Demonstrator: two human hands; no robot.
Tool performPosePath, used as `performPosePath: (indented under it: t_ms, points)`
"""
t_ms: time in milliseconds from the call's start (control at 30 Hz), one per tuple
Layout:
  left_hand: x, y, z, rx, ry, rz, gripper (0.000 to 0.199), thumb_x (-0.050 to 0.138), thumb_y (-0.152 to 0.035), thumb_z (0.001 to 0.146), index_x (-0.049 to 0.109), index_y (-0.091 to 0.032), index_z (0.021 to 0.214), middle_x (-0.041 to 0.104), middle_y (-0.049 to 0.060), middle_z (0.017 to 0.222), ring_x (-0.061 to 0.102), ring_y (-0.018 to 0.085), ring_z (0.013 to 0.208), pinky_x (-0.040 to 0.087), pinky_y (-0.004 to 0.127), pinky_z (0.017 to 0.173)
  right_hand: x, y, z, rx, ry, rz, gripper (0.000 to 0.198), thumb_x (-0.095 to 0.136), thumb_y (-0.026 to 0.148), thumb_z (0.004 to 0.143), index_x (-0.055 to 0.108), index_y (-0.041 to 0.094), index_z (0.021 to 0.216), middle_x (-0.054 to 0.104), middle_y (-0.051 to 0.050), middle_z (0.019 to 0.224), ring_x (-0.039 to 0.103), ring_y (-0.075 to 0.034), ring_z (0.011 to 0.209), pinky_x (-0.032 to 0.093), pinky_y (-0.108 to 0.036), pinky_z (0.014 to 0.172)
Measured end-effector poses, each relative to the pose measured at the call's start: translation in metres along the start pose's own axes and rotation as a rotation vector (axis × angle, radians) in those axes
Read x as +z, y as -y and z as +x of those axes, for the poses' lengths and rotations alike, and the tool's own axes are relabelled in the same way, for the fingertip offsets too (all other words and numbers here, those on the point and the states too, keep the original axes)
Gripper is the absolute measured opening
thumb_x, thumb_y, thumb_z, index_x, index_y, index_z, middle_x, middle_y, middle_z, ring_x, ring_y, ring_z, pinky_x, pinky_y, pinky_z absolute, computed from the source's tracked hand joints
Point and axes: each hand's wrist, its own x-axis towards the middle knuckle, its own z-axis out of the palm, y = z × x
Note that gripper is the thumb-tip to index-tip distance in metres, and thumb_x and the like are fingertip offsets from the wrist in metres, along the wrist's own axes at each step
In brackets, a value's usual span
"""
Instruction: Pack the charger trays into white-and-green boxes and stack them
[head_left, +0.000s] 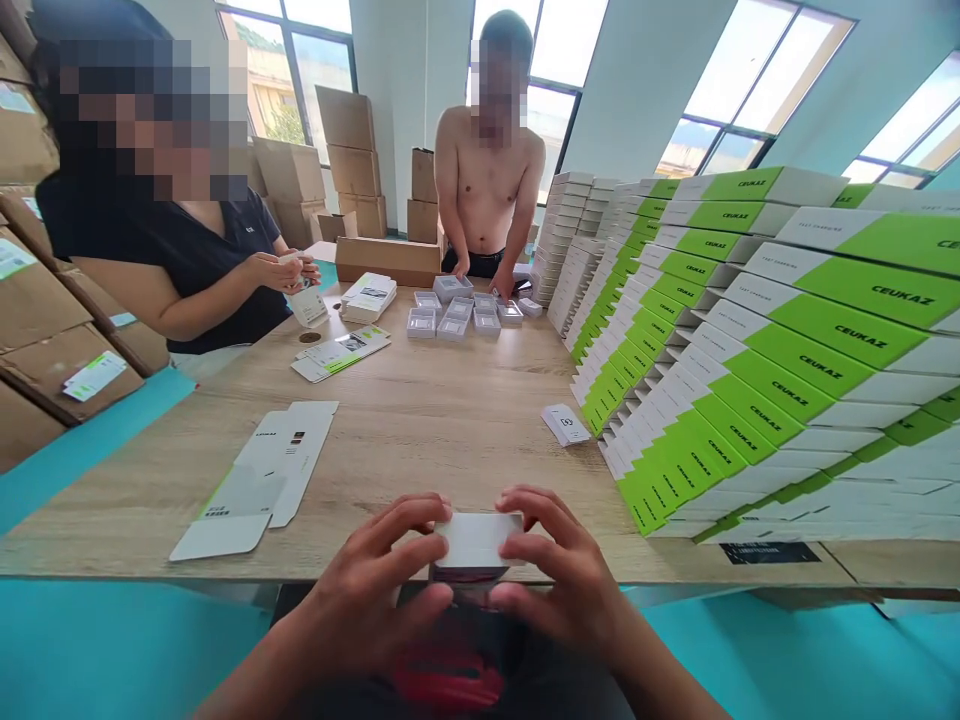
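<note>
A small white box (pixel 478 540) is held at the near edge of the table, in front of my body. The fingers of my left hand (pixel 390 570) are closed on its left side. My right hand (pixel 564 562) grips the right side in the same way. The box's plain white face points up, and its underside is mostly hidden. To the left lie flat, unfolded white cartons (pixel 259 485) with green edges and small print. Beyond my right hand rests a small stack of printed white cards (pixel 566 425).
Tall stacks of green-and-white boxes (pixel 750 370) fill the table's right side. Clear plastic trays (pixel 453 318) and flat printed cartons (pixel 369 298) lie farther back. One co-worker (pixel 225 260) handles a small item at left; another (pixel 491 190) stands at the far end.
</note>
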Motion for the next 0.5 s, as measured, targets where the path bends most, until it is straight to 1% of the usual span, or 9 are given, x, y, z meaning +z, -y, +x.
performPosePath:
  t_ms: [33,67,100,167,233,267,367,433,500]
  points:
    - [-0.001,-0.004,0.001,-0.057,0.013,0.009,0.011,0.068,-0.025,0.094,0.065,-0.028,0.105,0.072,0.009,0.128,0.071,0.025,0.116,0.062,0.035,0.094,0.0,0.004,0.003,0.06,-0.001,0.031,0.008,0.069,0.031,0.097,0.064,0.024,0.096,0.07,-0.011,0.123,0.067,-0.025,0.113,0.059,-0.038,0.088]
    - [-0.001,-0.007,0.002,-0.131,0.001,0.009,0.005,0.069,-0.028,0.095,0.067,-0.028,0.1,0.073,0.007,0.128,0.072,0.024,0.113,0.062,0.034,0.092,0.001,0.007,0.005,0.113,-0.012,0.062,0.008,0.068,0.03,0.098,0.064,0.024,0.094,0.072,-0.009,0.122,0.069,-0.023,0.109,0.059,-0.035,0.088]
    - [0.0,-0.01,0.004,-0.205,-0.03,0.005,0.003,0.068,-0.03,0.095,0.067,-0.028,0.098,0.075,0.005,0.126,0.074,0.023,0.109,0.062,0.033,0.091,0.002,0.01,0.007,0.159,-0.029,0.088,0.006,0.067,0.027,0.098,0.064,0.025,0.094,0.075,-0.008,0.117,0.071,-0.021,0.105,0.059,-0.033,0.087]
    - [0.003,-0.015,0.006,-0.34,-0.101,-0.016,0.01,0.068,-0.034,0.096,0.07,-0.031,0.105,0.079,0.002,0.117,0.077,0.022,0.1,0.064,0.032,0.087,0.005,0.013,0.01,0.232,-0.09,0.133,0.004,0.068,0.025,0.097,0.065,0.026,0.1,0.078,-0.005,0.109,0.074,-0.019,0.1,0.059,-0.03,0.087]
    - [0.005,-0.019,0.008,-0.435,-0.131,-0.061,0.021,0.069,-0.037,0.095,0.073,-0.032,0.115,0.08,0.001,0.114,0.078,0.022,0.1,0.065,0.032,0.086,0.008,0.015,0.011,0.286,-0.137,0.168,0.006,0.069,0.025,0.097,0.065,0.026,0.102,0.079,-0.004,0.107,0.075,-0.018,0.099,0.059,-0.028,0.085]
    - [0.006,-0.022,0.01,-0.463,-0.132,-0.089,0.021,0.068,-0.036,0.096,0.074,-0.032,0.115,0.08,0.001,0.115,0.078,0.022,0.102,0.065,0.031,0.087,0.009,0.015,0.011,0.303,-0.143,0.181,0.005,0.069,0.025,0.097,0.066,0.026,0.1,0.079,-0.004,0.107,0.075,-0.017,0.099,0.059,-0.027,0.085]
    - [0.004,-0.029,0.015,-0.496,-0.119,-0.162,0.016,0.067,-0.029,0.096,0.08,-0.03,0.105,0.08,0.001,0.119,0.076,0.02,0.109,0.063,0.027,0.093,0.009,0.017,0.013,0.307,-0.133,0.193,0.003,0.069,0.023,0.096,0.067,0.026,0.096,0.079,-0.004,0.107,0.075,-0.017,0.099,0.058,-0.027,0.087]
    - [0.002,-0.032,0.018,-0.479,-0.135,-0.18,0.016,0.068,-0.026,0.095,0.081,-0.03,0.103,0.081,0.0,0.116,0.077,0.019,0.107,0.063,0.024,0.092,0.007,0.017,0.014,0.289,-0.123,0.186,0.004,0.07,0.022,0.096,0.068,0.026,0.096,0.08,-0.003,0.105,0.075,-0.017,0.099,0.058,-0.026,0.086]
    - [-0.001,-0.033,0.019,-0.45,-0.139,-0.176,0.017,0.068,-0.024,0.095,0.081,-0.031,0.104,0.081,0.0,0.114,0.078,0.018,0.105,0.063,0.023,0.091,0.003,0.012,0.013,0.242,-0.11,0.177,0.005,0.07,0.021,0.096,0.068,0.025,0.097,0.08,-0.004,0.105,0.076,-0.018,0.1,0.059,-0.027,0.087]
